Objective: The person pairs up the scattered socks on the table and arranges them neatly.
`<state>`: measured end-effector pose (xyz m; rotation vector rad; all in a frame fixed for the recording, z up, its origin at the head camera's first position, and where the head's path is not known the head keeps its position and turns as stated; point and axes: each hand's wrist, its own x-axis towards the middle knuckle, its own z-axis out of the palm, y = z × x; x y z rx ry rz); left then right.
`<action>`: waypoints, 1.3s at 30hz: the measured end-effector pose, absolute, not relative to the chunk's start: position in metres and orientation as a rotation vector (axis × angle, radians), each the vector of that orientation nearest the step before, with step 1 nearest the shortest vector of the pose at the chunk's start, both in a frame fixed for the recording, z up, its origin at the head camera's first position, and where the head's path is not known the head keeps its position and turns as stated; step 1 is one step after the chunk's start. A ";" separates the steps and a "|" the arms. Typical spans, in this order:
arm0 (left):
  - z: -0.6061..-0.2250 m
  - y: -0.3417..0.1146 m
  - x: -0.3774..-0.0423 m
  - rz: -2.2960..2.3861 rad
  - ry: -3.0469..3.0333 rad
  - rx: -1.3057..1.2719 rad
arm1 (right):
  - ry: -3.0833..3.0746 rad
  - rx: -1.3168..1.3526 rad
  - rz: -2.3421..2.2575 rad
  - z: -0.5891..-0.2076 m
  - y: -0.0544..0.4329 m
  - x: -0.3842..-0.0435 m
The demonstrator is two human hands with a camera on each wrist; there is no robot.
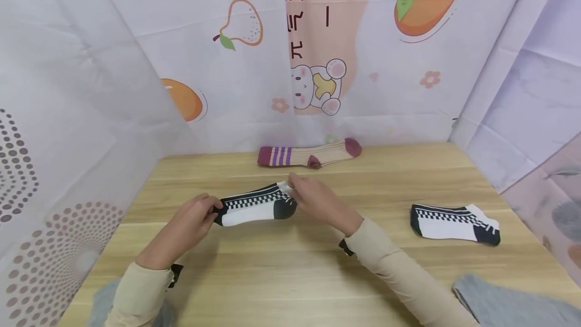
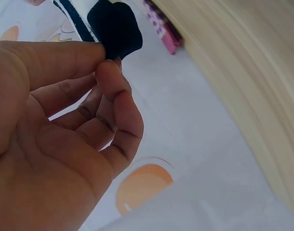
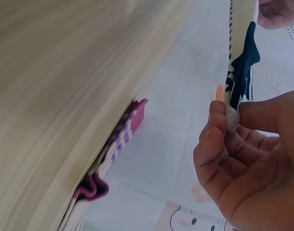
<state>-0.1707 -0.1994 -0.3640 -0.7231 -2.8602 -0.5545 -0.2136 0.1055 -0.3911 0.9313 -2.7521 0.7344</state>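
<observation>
A black-and-white checkered sock is stretched between both hands above the table. My left hand pinches its black toe end between thumb and fingers. At the other end, the white cuff is pinched by my right hand, with the black heel just beside those fingers. A matching black-and-white sock lies flat on the table to the right. Behind the hands, a cream sock with maroon ends and purple stripes lies along the back edge.
The wooden table meets a printed white curtain at its back, with more cloth at both sides. Grey fabric shows at the front right, and another grey piece at the front left.
</observation>
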 end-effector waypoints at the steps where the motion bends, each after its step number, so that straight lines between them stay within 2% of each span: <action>1: -0.363 -0.197 -0.171 -0.556 -2.858 -0.729 | -2.754 0.926 0.738 -0.391 0.108 -0.213; 12: -0.352 -0.170 -0.171 -0.577 -2.869 -0.779 | -2.768 0.862 0.723 -0.387 0.138 -0.202; 39: -0.358 -0.083 -0.169 -0.548 -2.902 -0.967 | -2.839 0.738 0.667 -0.396 0.225 -0.160</action>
